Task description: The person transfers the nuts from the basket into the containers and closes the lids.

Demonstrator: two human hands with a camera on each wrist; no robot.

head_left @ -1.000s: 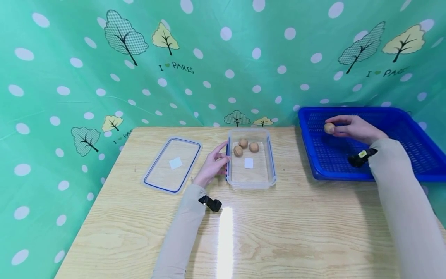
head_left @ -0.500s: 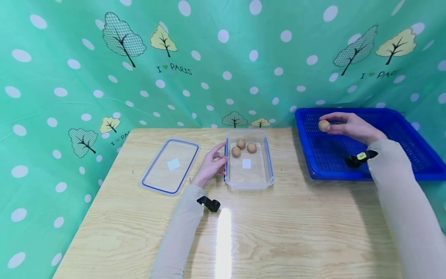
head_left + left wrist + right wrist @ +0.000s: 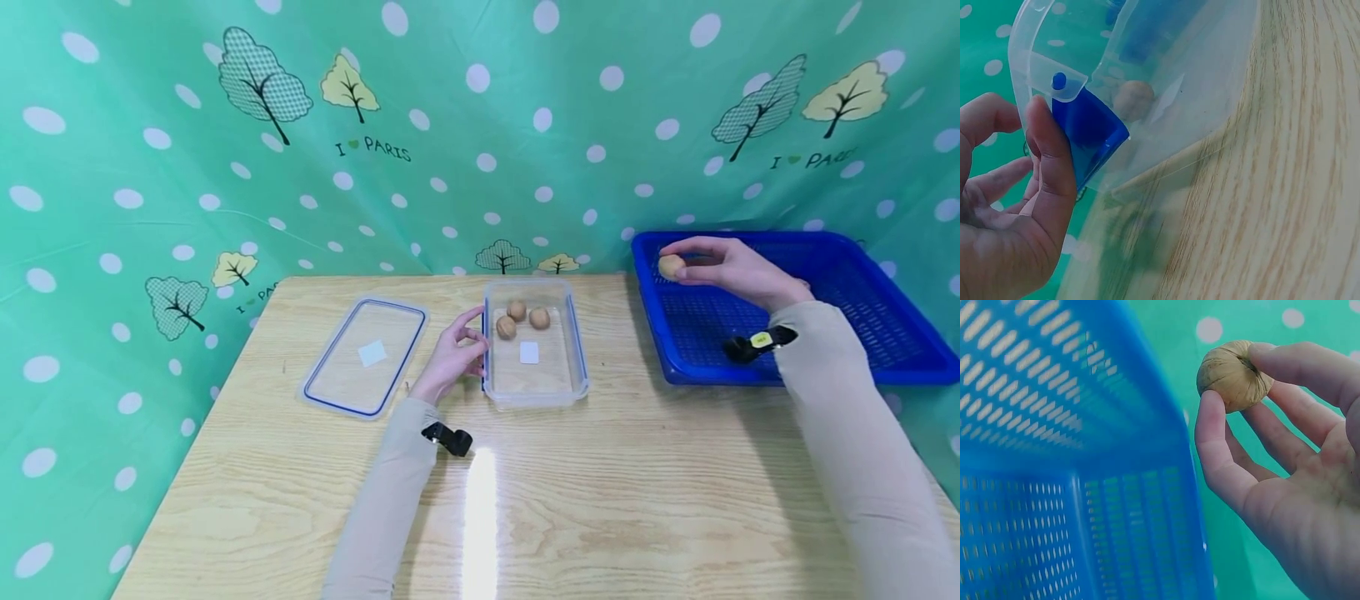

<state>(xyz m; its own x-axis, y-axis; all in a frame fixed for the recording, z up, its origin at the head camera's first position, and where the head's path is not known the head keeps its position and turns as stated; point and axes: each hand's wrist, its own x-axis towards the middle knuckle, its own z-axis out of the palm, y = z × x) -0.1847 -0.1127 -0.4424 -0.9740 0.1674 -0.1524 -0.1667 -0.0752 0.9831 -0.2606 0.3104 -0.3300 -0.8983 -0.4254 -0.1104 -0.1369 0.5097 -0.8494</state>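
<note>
1. Head view: right hand [image 3: 738, 271] pinches a walnut [image 3: 671, 266] between thumb and fingertips, held above the near-left corner of the blue basket [image 3: 862, 367]. From that grip the clear container [image 3: 573, 379] is well off toward the left hand, lower down on the table [image 3: 637, 500]. Three walnuts [image 3: 519, 319] already lie at its far end.
2. Head view: left hand [image 3: 453, 358] rests against the container's outer side wall, fingers loosely bent, thumb at the blue clip. The lid [image 3: 366, 354] lies flat on its far side, apart from the container.
3. Left wrist view: left hand [image 3: 1010, 206] has its thumb on the blue latch [image 3: 1088, 134] of the clear container [image 3: 1147, 81]; whether it squeezes or just steadies, cannot tell. One nut [image 3: 1134, 99] shows through the wall.
4. Right wrist view: walnut [image 3: 1234, 375] is pinched between thumb and forefinger of the right hand [image 3: 1297, 487], other fingers spread and relaxed behind it. Basket wall [image 3: 1141, 431] is just beside the grip, not touching.
5. Judgement: the step in hand looks like the carry phase, nut lifted clear of the basket. The next move calls for travel across to the container, clearing its rim, and release over open floor beside the three nuts.
</note>
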